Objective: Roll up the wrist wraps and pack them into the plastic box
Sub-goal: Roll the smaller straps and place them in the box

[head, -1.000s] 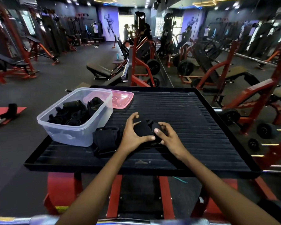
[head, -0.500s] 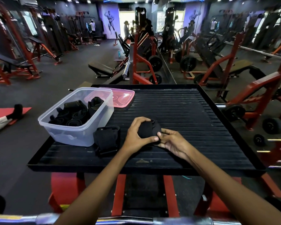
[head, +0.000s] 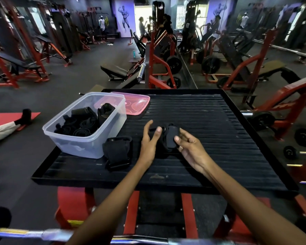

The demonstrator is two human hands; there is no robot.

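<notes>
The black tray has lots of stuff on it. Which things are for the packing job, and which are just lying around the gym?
For the job:
wrist wrap being rolled
unrolled wrist wrap
plastic box
pink lid

Just lying about:
blue bottle
barbell
weight plates

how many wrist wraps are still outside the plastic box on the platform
2. One wrist wrap sits between the left hand and right hand, partly rolled. The other wrap lies flat beside the plastic box, on the platform. None seems hidden.
</notes>
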